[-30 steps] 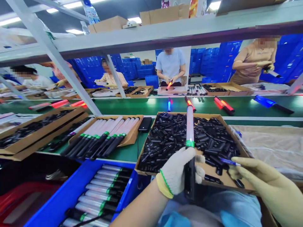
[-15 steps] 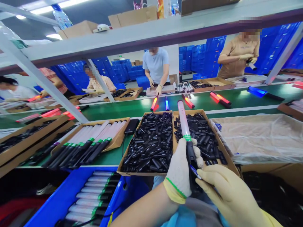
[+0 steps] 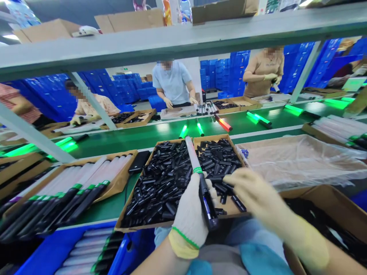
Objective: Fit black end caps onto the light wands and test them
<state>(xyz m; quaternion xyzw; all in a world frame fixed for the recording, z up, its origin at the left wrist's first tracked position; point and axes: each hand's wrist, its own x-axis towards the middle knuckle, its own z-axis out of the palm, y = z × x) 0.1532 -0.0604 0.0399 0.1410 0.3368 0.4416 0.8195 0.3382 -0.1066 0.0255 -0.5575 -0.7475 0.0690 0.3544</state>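
Observation:
My left hand [image 3: 190,210], in a white knit glove over a yellow one, is closed around the black handle of a light stick [image 3: 192,154]. The stick points away from me, with a clear tube and a green band. Its battery compartment [image 3: 207,200] lies uncovered, and something blue and silver like a battery shows inside. My right hand [image 3: 255,189], in a yellowish glove, hovers at the near right of a cardboard box [image 3: 229,212] of small black covers [image 3: 219,164]. Motion smears its fingers, so whether they hold anything is unclear.
Another box of black parts [image 3: 163,172] adjoins on the left. Finished-looking sticks fill a carton [image 3: 132,154] and a blue bin [image 3: 122,252]. A plastic-lined tray [image 3: 301,160] stands right. Lit sticks lie on the green conveyor [image 3: 160,131]; co-workers stand beyond it.
My right hand has left the battery compartment and moved up towards the black covers; a battery was in its fingers before. My view has turned right. Most lit sticks changed from red or blue to green.

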